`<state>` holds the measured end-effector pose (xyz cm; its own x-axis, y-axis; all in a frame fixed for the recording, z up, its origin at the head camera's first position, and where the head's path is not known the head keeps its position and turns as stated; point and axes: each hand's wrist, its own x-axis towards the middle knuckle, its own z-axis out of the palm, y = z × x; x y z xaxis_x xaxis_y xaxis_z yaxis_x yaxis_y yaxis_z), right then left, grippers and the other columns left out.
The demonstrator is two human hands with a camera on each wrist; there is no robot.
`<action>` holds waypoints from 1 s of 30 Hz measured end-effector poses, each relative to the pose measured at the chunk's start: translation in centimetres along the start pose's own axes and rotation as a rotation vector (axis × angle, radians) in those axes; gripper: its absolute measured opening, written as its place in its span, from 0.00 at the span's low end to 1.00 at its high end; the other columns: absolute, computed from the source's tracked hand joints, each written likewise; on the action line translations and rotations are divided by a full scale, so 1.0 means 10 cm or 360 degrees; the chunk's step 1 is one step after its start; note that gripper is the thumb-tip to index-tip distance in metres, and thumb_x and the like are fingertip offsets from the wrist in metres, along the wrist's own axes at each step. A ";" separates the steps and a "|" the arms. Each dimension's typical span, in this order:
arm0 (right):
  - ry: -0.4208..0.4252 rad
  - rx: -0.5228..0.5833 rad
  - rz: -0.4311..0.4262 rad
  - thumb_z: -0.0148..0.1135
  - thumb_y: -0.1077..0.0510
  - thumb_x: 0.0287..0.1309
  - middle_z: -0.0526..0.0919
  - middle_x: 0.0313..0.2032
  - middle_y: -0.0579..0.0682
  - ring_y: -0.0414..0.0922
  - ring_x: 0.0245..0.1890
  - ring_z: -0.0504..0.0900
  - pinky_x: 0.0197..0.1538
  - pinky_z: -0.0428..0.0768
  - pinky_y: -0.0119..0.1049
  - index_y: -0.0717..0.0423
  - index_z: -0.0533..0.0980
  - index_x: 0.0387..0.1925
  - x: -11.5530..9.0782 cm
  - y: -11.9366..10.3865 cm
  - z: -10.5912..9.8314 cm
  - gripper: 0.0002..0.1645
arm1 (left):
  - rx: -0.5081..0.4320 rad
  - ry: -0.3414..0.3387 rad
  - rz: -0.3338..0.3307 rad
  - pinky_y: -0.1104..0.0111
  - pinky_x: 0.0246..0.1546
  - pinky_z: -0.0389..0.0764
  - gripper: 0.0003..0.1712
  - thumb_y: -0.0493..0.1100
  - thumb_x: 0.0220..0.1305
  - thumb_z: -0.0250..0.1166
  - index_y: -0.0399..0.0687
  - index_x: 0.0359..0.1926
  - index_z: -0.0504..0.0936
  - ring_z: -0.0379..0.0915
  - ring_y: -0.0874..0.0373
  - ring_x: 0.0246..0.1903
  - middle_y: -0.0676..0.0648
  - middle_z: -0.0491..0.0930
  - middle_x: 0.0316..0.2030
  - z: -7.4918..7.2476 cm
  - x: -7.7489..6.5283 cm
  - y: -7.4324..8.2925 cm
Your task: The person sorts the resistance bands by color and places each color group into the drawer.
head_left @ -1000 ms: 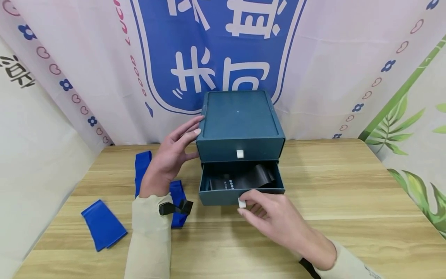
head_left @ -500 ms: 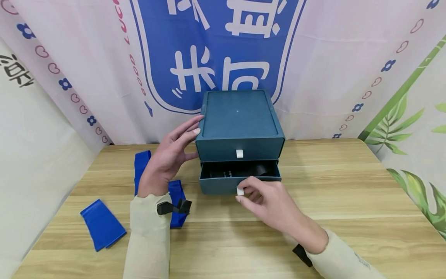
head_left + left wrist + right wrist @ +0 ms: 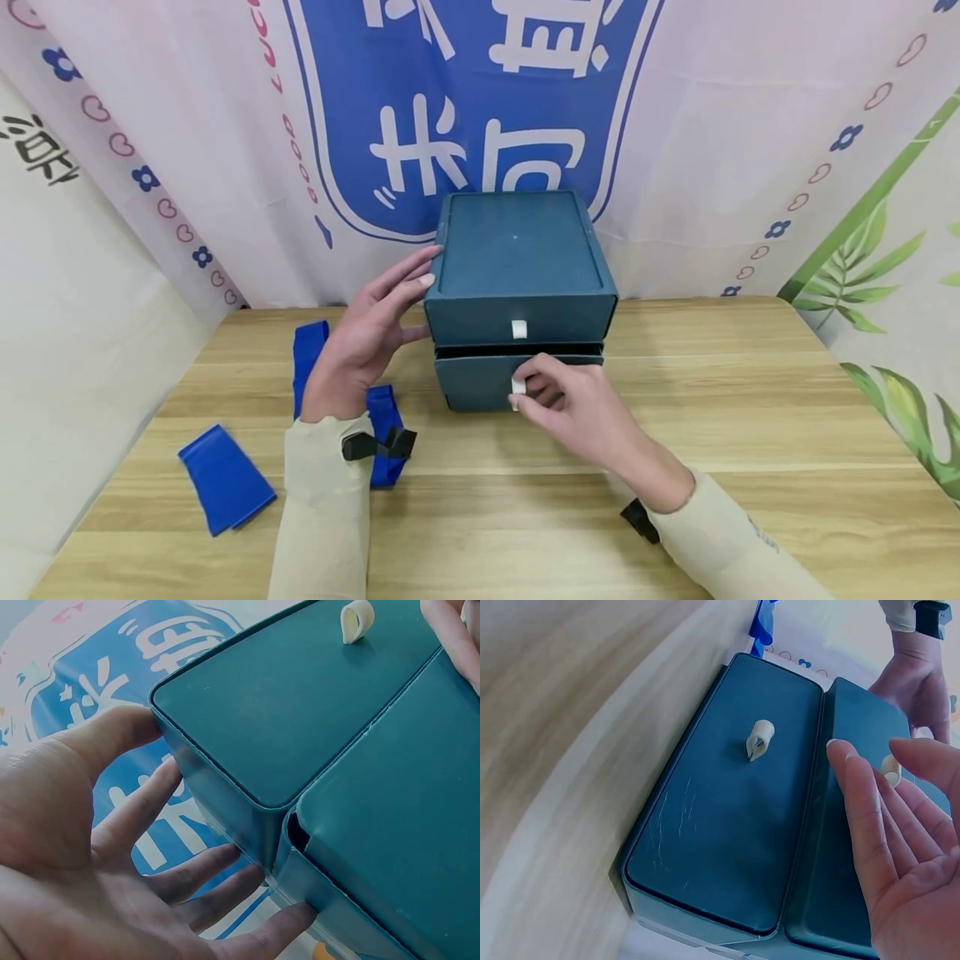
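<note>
A dark teal two-drawer box (image 3: 521,246) stands against the curtain at the back of the table. Its lower drawer (image 3: 476,383) is almost closed, with a thin dark gap along the top; the contents are hidden. My right hand (image 3: 581,408) pinches that drawer's white pull tab (image 3: 518,385) between finger and thumb. The upper drawer (image 3: 457,321) sits flush, its own white tab (image 3: 519,329) free in the head view. On the box's left side rests my left hand (image 3: 367,342), its fingers spread; the left wrist view shows its fingertips touching the box's edge and side.
A folded blue strip (image 3: 227,479) lies at the table's left. Another blue strip (image 3: 308,350) lies partly under my left forearm. The wooden table (image 3: 720,400) extends right of the box. A printed curtain (image 3: 675,167) hangs directly behind.
My right hand has pushed the lower drawer inward by its tab. The black band inside it has gone out of sight. My left hand stays against the box.
</note>
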<state>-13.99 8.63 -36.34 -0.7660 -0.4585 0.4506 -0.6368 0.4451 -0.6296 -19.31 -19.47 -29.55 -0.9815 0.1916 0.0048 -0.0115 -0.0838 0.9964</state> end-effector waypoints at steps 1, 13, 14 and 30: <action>0.0000 0.0001 0.0006 0.74 0.60 0.68 0.92 0.35 0.45 0.36 0.32 0.90 0.38 0.88 0.28 0.53 0.84 0.46 0.01 0.00 0.00 0.07 | 0.0004 -0.0001 0.0002 0.30 0.75 0.65 0.28 0.50 0.83 0.58 0.67 0.79 0.72 0.60 0.50 0.79 0.56 0.62 0.83 0.00 0.00 0.00; 0.0016 0.0000 0.0027 0.76 0.60 0.66 0.93 0.35 0.48 0.39 0.33 0.91 0.39 0.89 0.29 0.52 0.85 0.45 0.09 0.03 -0.01 0.08 | 0.0016 -0.0012 0.0039 0.28 0.76 0.62 0.28 0.49 0.84 0.57 0.64 0.80 0.71 0.58 0.48 0.80 0.55 0.61 0.84 0.00 0.00 -0.01; 0.0019 -0.0001 0.0024 0.76 0.61 0.66 0.93 0.35 0.48 0.39 0.33 0.91 0.39 0.89 0.29 0.53 0.85 0.45 0.10 0.04 -0.01 0.08 | 0.0015 -0.0010 0.0040 0.28 0.75 0.62 0.28 0.49 0.84 0.57 0.64 0.80 0.71 0.59 0.49 0.80 0.55 0.61 0.83 0.00 0.00 -0.01; -0.0013 0.0006 0.0067 0.76 0.59 0.66 0.93 0.36 0.49 0.39 0.32 0.91 0.40 0.89 0.30 0.53 0.85 0.45 0.15 0.08 -0.04 0.08 | 0.0030 0.0006 0.0027 0.29 0.76 0.63 0.28 0.50 0.83 0.58 0.65 0.80 0.71 0.59 0.50 0.80 0.58 0.61 0.83 0.02 0.01 -0.01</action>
<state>-15.70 8.59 -35.88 -0.7915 -0.4457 0.4183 -0.6035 0.4614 -0.6503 -19.40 -19.27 -29.61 -0.9822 0.1864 0.0216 0.0089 -0.0687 0.9976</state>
